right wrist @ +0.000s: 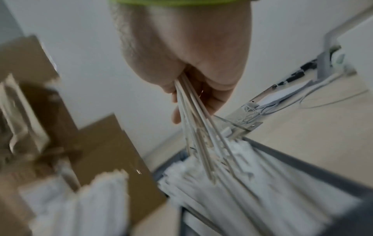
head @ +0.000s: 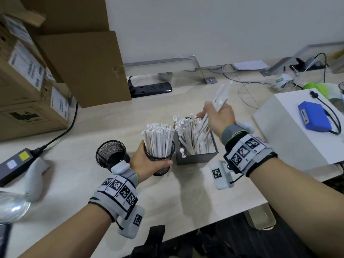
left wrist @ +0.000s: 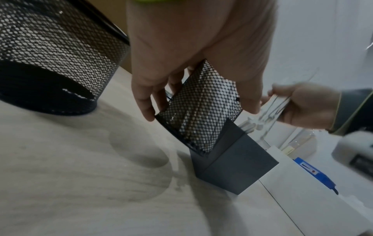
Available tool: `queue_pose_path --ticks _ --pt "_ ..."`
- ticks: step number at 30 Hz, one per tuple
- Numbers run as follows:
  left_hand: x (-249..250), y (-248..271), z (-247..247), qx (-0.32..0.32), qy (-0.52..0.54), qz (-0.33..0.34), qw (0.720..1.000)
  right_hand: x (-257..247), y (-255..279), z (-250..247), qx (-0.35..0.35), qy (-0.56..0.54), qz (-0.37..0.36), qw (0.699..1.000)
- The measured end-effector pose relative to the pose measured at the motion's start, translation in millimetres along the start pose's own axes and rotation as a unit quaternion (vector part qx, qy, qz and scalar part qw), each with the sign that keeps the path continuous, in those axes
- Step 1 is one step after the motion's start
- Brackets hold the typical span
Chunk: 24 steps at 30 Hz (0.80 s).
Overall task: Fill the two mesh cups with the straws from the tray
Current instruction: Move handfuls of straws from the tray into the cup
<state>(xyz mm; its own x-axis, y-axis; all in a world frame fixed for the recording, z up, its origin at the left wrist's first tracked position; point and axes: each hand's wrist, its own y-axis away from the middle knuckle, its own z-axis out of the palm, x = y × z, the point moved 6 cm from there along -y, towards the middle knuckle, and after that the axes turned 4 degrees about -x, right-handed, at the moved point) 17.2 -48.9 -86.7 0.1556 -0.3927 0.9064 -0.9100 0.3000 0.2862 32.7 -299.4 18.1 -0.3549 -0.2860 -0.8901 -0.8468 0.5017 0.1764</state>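
Straws (head: 193, 138) in paper wrappers crowd the grey tray (head: 197, 158) at mid-desk (head: 186, 198), just right of the full mesh cup (head: 160, 159). That cup is gripped by the left hand (head: 147, 162), fingers curled round it. An empty mesh cup (head: 111, 153) stands further left. The right hand (head: 217, 116) pinches a small bundle (head: 221, 95) (blurred) above the tray.

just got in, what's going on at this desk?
A person is moving paper-wrapped straws from the gray tray into mesh cups. The left hand grips the packed mesh cup, beside the tray. The right hand holds a bunch of straws above the tray. The second mesh cup looks empty.
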Motion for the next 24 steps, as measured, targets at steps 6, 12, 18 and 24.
queue_pose_path --ticks 6,12,18,24 --pt "10 1 9 -0.014 -0.013 0.014 1.000 -54 32 22 -0.061 -0.244 -0.041 0.967" --pt "18 -3 10 -0.019 0.015 0.023 0.999 -34 62 67 -0.132 -0.055 -0.094 0.985" --pt "19 1 1 -0.004 0.008 0.039 0.999 -51 63 67 -0.083 0.047 -0.289 0.953" --pt "10 -7 7 -0.025 0.025 0.055 0.998 -25 86 111 -0.218 0.287 -0.403 0.841"
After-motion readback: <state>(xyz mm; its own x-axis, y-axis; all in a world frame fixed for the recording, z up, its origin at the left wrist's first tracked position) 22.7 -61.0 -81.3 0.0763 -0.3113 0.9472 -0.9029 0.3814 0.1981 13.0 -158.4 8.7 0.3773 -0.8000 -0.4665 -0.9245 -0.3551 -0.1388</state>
